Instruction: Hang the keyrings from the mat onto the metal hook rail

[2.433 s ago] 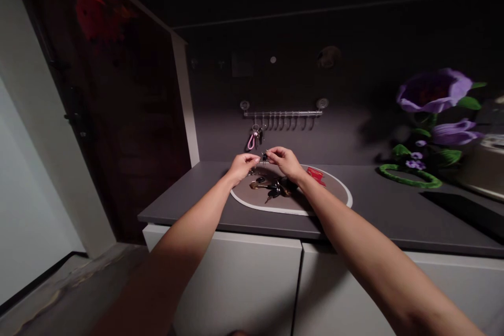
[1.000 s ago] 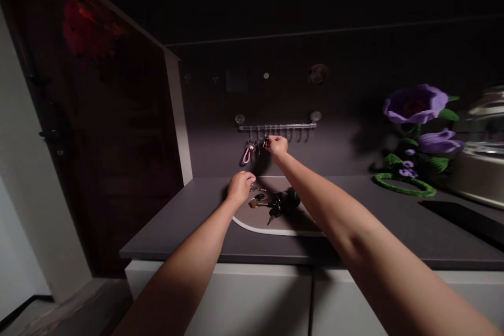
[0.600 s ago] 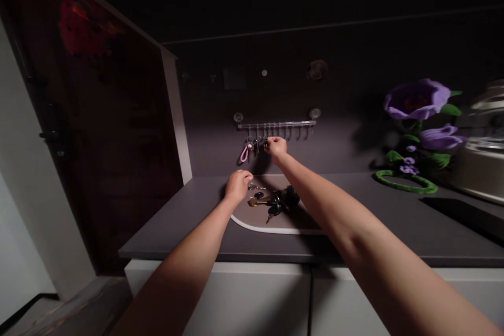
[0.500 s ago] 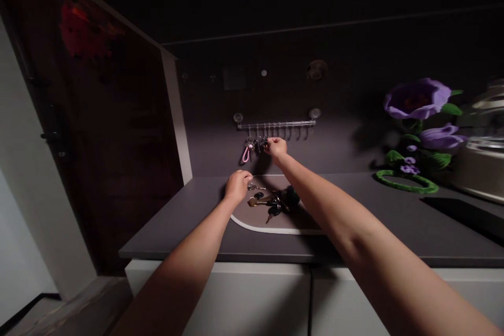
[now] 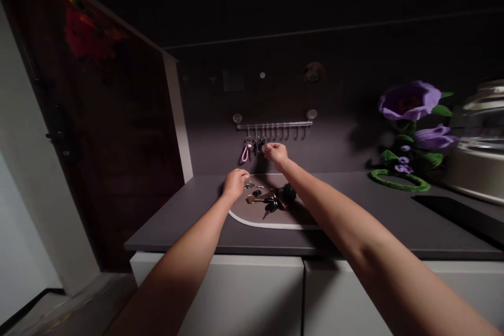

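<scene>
The right hand is raised toward the wall, its fingers bunched beside dark keys hanging below the clear hook rack; its fingertips are too small and shaded to tell whether they pinch anything. The left hand hovers low over the left end of the mat, palm down, thumb and forefinger near each other by the silver keys; whether it grips them cannot be told.

On the mat, the key pile lies between the forearms, its separate pieces hard to make out beside a dark round object. The right forearm crosses the mat and hides its right part. A pink strap hangs at the rack's left end, and 2 round mounts hold the rack.

Farther right on the table stand purple flowers and a green ring; a clear-topped container is cut off by the right edge.
</scene>
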Available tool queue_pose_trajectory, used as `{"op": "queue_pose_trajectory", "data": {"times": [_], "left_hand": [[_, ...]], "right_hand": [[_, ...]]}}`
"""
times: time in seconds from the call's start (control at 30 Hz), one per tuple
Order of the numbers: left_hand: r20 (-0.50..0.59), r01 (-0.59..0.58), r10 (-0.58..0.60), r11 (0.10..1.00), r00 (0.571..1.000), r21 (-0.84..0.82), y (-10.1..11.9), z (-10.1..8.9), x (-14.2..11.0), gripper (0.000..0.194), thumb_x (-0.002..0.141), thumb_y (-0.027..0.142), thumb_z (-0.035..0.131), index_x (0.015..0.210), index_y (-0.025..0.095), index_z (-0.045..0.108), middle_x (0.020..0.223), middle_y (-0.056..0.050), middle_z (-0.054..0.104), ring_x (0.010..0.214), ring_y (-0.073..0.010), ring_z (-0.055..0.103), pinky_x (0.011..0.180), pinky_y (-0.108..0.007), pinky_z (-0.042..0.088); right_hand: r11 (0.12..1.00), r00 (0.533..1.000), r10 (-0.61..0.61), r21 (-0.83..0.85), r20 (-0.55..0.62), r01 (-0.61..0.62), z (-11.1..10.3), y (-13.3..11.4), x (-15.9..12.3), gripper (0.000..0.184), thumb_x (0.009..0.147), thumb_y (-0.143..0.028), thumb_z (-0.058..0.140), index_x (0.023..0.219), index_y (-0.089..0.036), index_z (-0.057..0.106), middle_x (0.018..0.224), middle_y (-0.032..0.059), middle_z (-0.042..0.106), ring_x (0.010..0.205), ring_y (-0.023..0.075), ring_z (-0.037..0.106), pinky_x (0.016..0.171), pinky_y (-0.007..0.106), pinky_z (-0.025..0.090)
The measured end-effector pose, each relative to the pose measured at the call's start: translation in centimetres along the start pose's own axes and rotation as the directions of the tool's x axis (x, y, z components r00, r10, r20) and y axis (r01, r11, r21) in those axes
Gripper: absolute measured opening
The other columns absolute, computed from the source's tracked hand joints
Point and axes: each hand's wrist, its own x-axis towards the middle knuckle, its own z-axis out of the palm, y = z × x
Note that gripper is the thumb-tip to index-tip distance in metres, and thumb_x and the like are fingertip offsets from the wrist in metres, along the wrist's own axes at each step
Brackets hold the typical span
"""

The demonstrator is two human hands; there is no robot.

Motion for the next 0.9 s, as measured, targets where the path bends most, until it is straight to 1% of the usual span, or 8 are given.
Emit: {"op": "queue_pose_trajectory", "data": {"times": [0.1,0.3,0.37,0.47,0.57,0.7,0.8,0.9], "left_hand": [[-0.004,-0.018,0.018,1.000,1.000,0.001,-0.1,-0.1,0.1,0.018,0.077,0.015,0.050,0.079,0.015,0.068,0.085,-0.006,0.066,0.081,-0.0149,0.057,0.077,-0.025,0.041],[0.033,-0.035,0.034,0.999,0.999,0.030,-0.2,-0.5,0.0,0.020,0.078,0.017,0.050,0.083,0.016,0.069,0.088,-0.007,0.067,0.083,-0.0169,0.058,0.078,-0.027,0.041],[0.048,-0.054,0.052,0.998,0.998,0.044,-0.2,-0.6,0.0,0.021,0.078,0.016,0.049,0.085,0.016,0.069,0.089,-0.007,0.067,0.084,-0.0174,0.057,0.079,-0.027,0.041],[0.079,-0.064,0.059,0.995,0.995,0.074,-0.2,-0.7,-0.1,0.021,0.077,0.015,0.051,0.087,0.016,0.069,0.091,-0.008,0.066,0.087,-0.0181,0.057,0.080,-0.027,0.040],[0.105,-0.061,0.049,0.992,0.993,0.109,-0.5,-0.7,-0.1,0.021,0.077,0.016,0.051,0.090,0.016,0.068,0.092,-0.008,0.066,0.088,-0.0184,0.056,0.080,-0.027,0.040],[0.124,-0.050,0.031,0.986,0.992,0.157,-0.8,-0.6,0.0,0.023,0.079,0.019,0.049,0.092,0.018,0.067,0.095,-0.008,0.066,0.090,-0.0182,0.056,0.082,-0.027,0.040],[0.127,-0.002,-0.026,0.978,0.992,0.210,-0.9,-0.4,-0.1,0.023,0.079,0.023,0.049,0.092,0.019,0.068,0.096,-0.008,0.066,0.091,-0.0185,0.056,0.081,-0.027,0.039],[0.137,0.068,-0.105,0.965,0.985,0.252,-0.9,-0.2,-0.2,0.025,0.079,0.029,0.048,0.092,0.019,0.068,0.097,-0.009,0.066,0.088,-0.0188,0.057,0.077,-0.027,0.040]], "right_hand": [[0.998,0.998,0.047,0.034,0.032,-0.048,-0.4,-0.2,-1.2,0.004,0.073,-0.015,0.049,0.069,-0.014,0.050,0.059,-0.0009,0.053,0.053,0.0057,0.052,0.053,0.017,0.042],[0.998,0.990,0.034,-0.056,0.138,-0.027,-1.4,-0.3,-3.9,0.005,0.074,-0.018,0.052,0.074,-0.013,0.054,0.070,0.0024,0.060,0.057,0.0066,0.055,0.054,0.018,0.040],[0.994,0.981,0.009,-0.104,0.195,0.012,-1.9,0.0,-4.7,0.007,0.074,-0.019,0.052,0.074,-0.013,0.055,0.069,0.0026,0.061,0.058,0.0070,0.055,0.057,0.019,0.041],[0.962,0.957,-0.069,-0.235,0.282,0.138,-2.7,0.7,-5.7,0.009,0.074,-0.020,0.053,0.073,-0.013,0.056,0.066,0.0023,0.061,0.059,0.0075,0.054,0.062,0.020,0.042],[0.862,0.927,-0.129,-0.423,0.351,0.280,-3.7,1.2,-6.5,0.011,0.074,-0.022,0.053,0.075,-0.013,0.059,0.069,0.0027,0.064,0.063,0.0088,0.055,0.066,0.021,0.042],[0.638,0.880,-0.128,-0.641,0.458,0.427,-4.3,1.4,-7.4,0.015,0.076,-0.024,0.052,0.079,-0.015,0.064,0.076,0.0034,0.067,0.069,0.0106,0.057,0.067,0.021,0.040],[0.479,0.841,-0.113,-0.713,0.529,0.513,-4.1,1.5,-7.6,0.019,0.078,-0.025,0.050,0.083,-0.015,0.066,0.082,0.0055,0.068,0.073,0.0124,0.058,0.068,0.020,0.039],[0.384,0.812,-0.070,-0.736,0.579,0.558,-3.8,1.7,-7.4,0.020,0.079,-0.023,0.050,0.086,-0.016,0.067,0.086,0.0067,0.068,0.077,0.0135,0.059,0.069,0.020,0.038]]}}
